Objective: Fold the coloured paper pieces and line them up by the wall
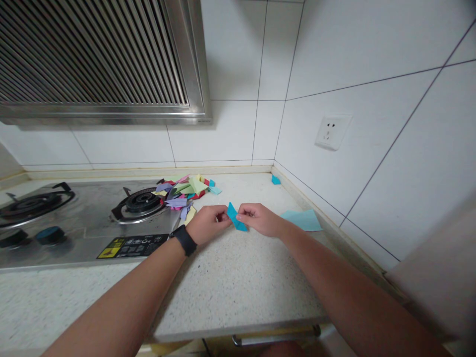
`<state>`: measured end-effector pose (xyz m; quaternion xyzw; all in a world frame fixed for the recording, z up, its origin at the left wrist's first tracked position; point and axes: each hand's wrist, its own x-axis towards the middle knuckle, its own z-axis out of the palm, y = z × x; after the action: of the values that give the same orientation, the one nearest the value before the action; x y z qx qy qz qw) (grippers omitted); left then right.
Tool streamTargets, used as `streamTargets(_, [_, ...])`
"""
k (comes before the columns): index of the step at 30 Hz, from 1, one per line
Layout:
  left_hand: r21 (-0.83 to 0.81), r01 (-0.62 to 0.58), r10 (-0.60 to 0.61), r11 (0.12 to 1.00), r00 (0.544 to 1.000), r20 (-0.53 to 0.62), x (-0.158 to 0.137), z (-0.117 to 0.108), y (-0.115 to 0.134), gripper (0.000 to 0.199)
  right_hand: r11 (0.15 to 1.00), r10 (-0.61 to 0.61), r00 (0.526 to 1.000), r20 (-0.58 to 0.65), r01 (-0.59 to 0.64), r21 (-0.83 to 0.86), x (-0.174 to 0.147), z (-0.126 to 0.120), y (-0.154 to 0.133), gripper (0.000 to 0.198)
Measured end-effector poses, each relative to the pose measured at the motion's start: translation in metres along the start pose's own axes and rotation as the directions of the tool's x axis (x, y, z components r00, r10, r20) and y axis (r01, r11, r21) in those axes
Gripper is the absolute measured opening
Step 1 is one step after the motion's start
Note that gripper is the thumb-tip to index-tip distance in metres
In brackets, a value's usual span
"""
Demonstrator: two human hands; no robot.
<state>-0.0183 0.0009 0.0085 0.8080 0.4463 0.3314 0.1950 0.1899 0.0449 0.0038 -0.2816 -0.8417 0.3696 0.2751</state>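
A small piece of folded blue paper [237, 223] with pointed ends is held between my two hands, just above the speckled countertop [238, 282]. My left hand [208, 224], with a dark band on the wrist, pinches its left side. On the other side my right hand [259, 219] grips it between thumb and fingers. Light blue paper sheets [305, 220] lie on the counter beyond my right wrist. A heap of folded coloured papers [188, 191] rests to the left, partly over the stove's edge. Another small blue folded piece [275, 179] lies in the back corner.
On the left a steel gas stove [89, 233] with two burners is set into the counter, under a range hood [111, 59]. White tiled walls meet at the back right, with a power socket [333, 132]. A drawer handle [275, 339] shows below the counter's front edge.
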Motion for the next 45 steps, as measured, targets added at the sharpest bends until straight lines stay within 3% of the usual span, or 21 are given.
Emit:
streamTargets(10, [-0.026, 0.002, -0.002, 1.000, 1.000, 0.003, 0.001, 0.002, -0.001, 0.014, 0.998, -0.034, 0.999, 0.025, 0.032, 0.054, 0.000, 0.000, 0.000, 0.028])
streamTargets(23, [0.032, -0.004, 0.002, 0.999, 0.998, 0.058, 0.000, 0.003, -0.002, 0.022, 0.993, -0.060, 0.995, 0.083, 0.069, -0.099, -0.002, 0.000, -0.009, 0.037])
streamTargets(45, [0.037, -0.002, -0.002, 0.999, 0.996, 0.095, -0.002, 0.003, 0.002, 0.023, 0.987, -0.022, 0.998, 0.066, 0.032, -0.158, 0.000, 0.001, -0.010, 0.050])
